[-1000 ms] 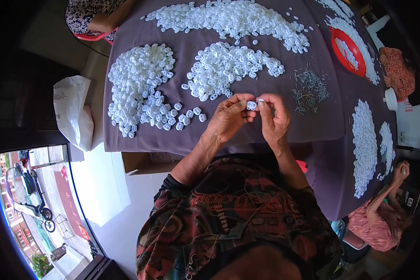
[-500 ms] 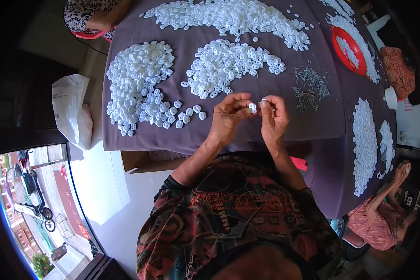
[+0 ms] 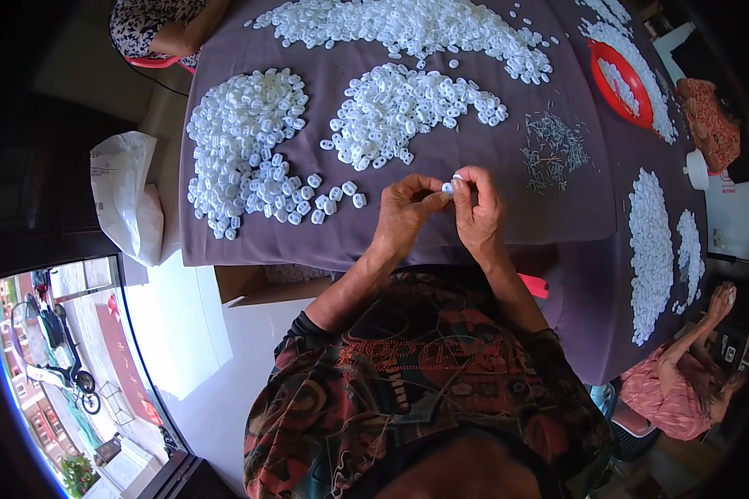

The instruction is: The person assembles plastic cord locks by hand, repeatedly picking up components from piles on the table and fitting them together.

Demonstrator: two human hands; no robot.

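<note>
Purple tablecloth (image 3: 491, 208) covers the work table, w/ several heaps of small white plastic rings (image 3: 250, 141) and a scatter of thin metal pins (image 3: 553, 150) to the right; red basin (image 3: 620, 83) at far edge. Left hand (image 3: 404, 212) and right hand (image 3: 478, 208) meet above the cloth, fingertips of both pinching one small white piece (image 3: 449, 186) between them. Risk, as judged: piece is tiny and held by tips only, so a slip could drop it into the loose rings nearby.

Both forearms reach up from the lower edge and converge near the middle. The left hand (image 3: 404, 212) and right hand (image 3: 478, 208) meet fingertip to fingertip, fingers curled in a pinch, wrists slightly bent inward.
</note>
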